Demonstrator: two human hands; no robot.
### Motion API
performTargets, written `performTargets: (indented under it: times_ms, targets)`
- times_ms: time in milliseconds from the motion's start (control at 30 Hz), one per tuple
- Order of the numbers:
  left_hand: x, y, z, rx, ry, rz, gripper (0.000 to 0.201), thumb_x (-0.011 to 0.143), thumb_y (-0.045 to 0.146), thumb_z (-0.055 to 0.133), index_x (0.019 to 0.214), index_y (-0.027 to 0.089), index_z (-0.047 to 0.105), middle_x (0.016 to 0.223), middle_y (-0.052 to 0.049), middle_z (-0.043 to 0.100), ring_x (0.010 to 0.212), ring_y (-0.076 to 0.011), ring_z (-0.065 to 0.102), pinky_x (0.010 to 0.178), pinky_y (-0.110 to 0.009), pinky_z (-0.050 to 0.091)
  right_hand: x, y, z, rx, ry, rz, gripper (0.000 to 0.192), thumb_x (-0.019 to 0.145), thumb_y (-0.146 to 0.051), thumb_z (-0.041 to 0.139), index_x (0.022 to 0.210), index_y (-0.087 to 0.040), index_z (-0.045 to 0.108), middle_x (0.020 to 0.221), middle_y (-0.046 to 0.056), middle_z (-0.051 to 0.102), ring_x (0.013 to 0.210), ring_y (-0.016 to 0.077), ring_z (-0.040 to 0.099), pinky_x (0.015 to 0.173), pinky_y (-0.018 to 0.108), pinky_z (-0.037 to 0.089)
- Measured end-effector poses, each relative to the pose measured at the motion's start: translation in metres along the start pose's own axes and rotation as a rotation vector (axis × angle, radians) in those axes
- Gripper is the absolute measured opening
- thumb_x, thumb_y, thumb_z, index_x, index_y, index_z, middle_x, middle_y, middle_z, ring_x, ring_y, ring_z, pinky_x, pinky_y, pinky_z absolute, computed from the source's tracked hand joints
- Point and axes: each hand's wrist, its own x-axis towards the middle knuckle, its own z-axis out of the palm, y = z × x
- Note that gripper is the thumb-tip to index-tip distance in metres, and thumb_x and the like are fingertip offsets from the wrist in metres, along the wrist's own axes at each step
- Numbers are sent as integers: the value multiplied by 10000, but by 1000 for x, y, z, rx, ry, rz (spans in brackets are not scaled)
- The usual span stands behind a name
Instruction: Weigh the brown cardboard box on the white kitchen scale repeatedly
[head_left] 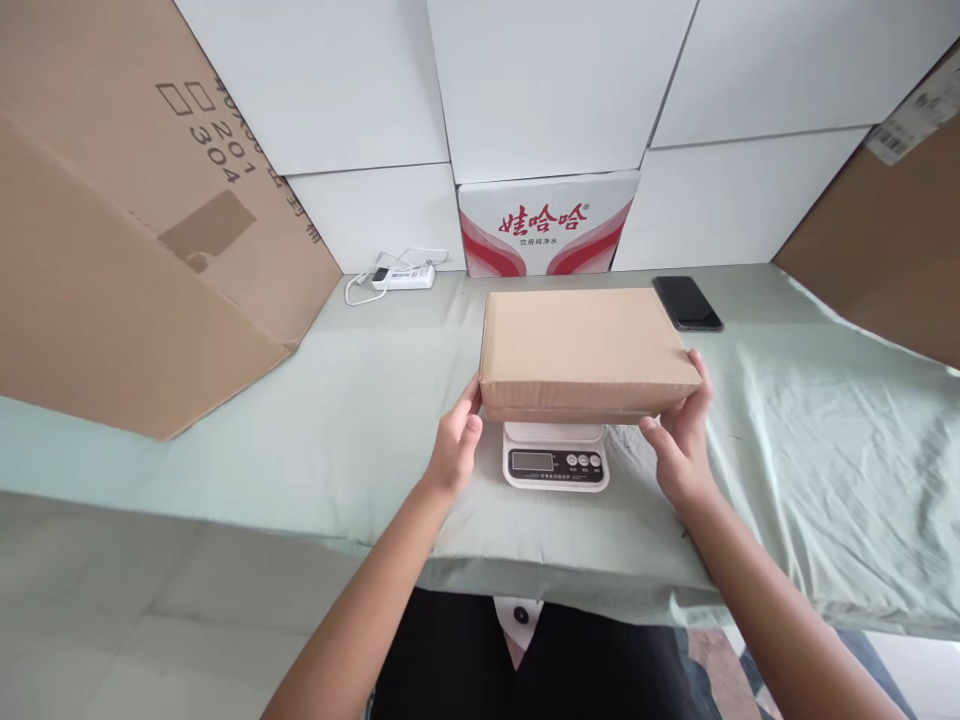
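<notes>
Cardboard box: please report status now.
Both hands on cardboard box: left hand, right hand at its ends. Box over scale. Phone behind, apart.

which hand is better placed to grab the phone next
Right, probably. The phone lies just beyond the box's far right corner, on the right hand's side. The left hand would have to cross over the box.

"201", perhaps "304", on cardboard sheet (112, 230)

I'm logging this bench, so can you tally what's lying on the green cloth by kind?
Small cardboard box, held by left hand and right hand: 1
Kitchen scale: 1
Phone: 1
Power strip: 1
Total: 4
</notes>
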Motion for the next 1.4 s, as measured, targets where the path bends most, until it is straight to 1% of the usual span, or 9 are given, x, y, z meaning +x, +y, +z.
performTargets:
  times_ms: [200, 367, 467, 567, 667, 767, 900, 1200, 1400]
  targets:
    - [-3, -4, 1, -13, 70, -16, 902, 1032, 826, 463, 1731, 256, 456, 1861, -117, 400, 1743, -381, 364, 1446, -552, 317, -2, -8, -3, 16, 55, 15, 904, 1003, -642, 644, 1774, -458, 210, 1765, 97, 526, 1627, 429, 534, 1320, 788, 421]
    - [4, 3, 0, -19, 12, 30, 846, 1046, 808, 455, 1692, 264, 521, 1821, -118, 476, 1738, -390, 375, 1438, -555, 327, 9, -14, 2, -45, 42, 54, 863, 1005, -663, 625, 1759, -420, 285, 1859, 54, 378, 1728, 424, 383, 1403, 768, 334]
    - [30, 13, -7, -22, 17, 88, 865, 1031, 836, 447, 1674, 266, 542, 1805, -112, 504, 1729, -394, 392, 1421, -555, 355, 41, -14, 8, -19, 43, -35, 885, 974, -731, 618, 1745, -471, 272, 1871, 4, 343, 1759, 417, 315, 1437, 774, 268]
    - [72, 12, -13, -4, 31, 143, 878, 1006, 872, 452, 1632, 272, 587, 1746, -108, 583, 1733, -390, 386, 1403, -546, 382, 87, -5, 20, -31, 55, -151, 901, 955, -774, 611, 1737, -466, 285, 1854, 15, 373, 1754, 400, 325, 1449, 697, 311]
    - [111, -10, -13, -9, 74, 111, 896, 975, 909, 462, 1584, 274, 630, 1712, -107, 622, 1734, -373, 389, 1416, -538, 352, 122, 21, 36, -70, 73, -187, 968, 938, -832, 572, 1750, -396, 275, 1848, 57, 371, 1763, 418, 287, 1450, 714, 266]
    - [131, -42, -11, -14, 97, 27, 961, 946, 946, 450, 1592, 253, 615, 1727, -125, 604, 1729, -358, 402, 1409, -522, 360, 133, 52, 50, -77, 97, -155, 1035, 920, -876, 542, 1754, -333, 259, 1842, 107, 372, 1755, 424, 297, 1443, 722, 251]
    - [135, -64, -13, -24, 78, -46, 968, 948, 945, 435, 1599, 249, 605, 1754, -129, 571, 1708, -363, 441, 1370, -516, 415, 128, 76, 53, -103, 81, -95, 1046, 916, -889, 519, 1756, -326, 252, 1835, 120, 393, 1755, 386, 319, 1445, 654, 294]
    - [135, -60, -14, 43, 37, -103, 927, 971, 908, 432, 1582, 240, 627, 1740, -97, 592, 1705, -356, 446, 1377, -469, 407, 134, 81, 52, -76, 94, 10, 1030, 885, -896, 506, 1711, -302, 348, 1802, 127, 459, 1726, 368, 388, 1450, 636, 303]
    - [135, -63, -14, 52, 37, -113, 906, 966, 915, 454, 1575, 268, 633, 1703, -87, 636, 1697, -354, 461, 1391, -497, 386, 143, 105, 53, -8, 91, 79, 1108, 809, -939, 560, 1705, -325, 346, 1809, 99, 467, 1719, 346, 414, 1459, 630, 291]
